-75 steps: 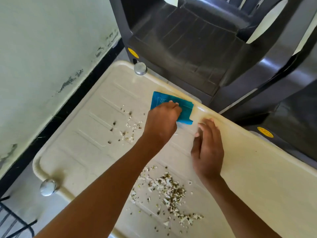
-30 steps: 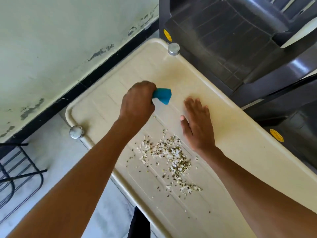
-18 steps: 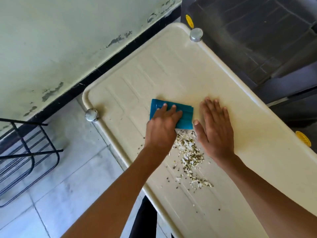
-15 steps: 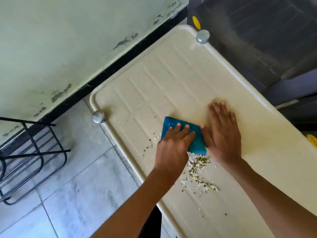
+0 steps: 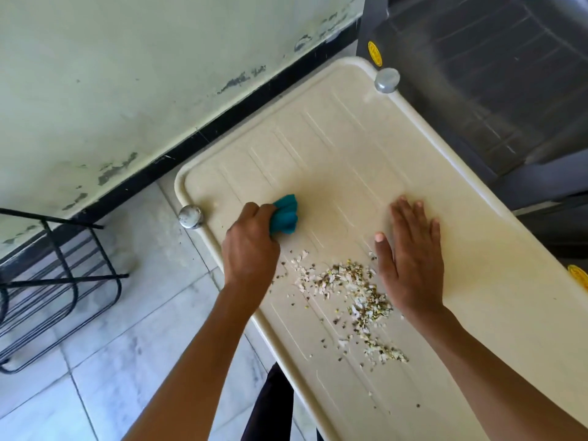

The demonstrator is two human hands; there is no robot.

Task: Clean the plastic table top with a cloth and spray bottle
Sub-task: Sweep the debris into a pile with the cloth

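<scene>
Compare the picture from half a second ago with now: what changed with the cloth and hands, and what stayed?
The left hand drew the blue cloth away from the right hand, toward the table top's edge, and now grips it bunched instead of pressing it flat. The right hand stays flat beside the crumbs.

Teal cloth (image 5: 285, 214), cream table top (image 5: 334, 148), white-green crumbs (image 5: 353, 289), dark grey chair (image 5: 496, 74).

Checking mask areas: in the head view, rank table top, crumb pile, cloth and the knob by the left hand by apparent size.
1. table top
2. crumb pile
3. cloth and knob: look alike, cloth partly hidden in left hand
</scene>
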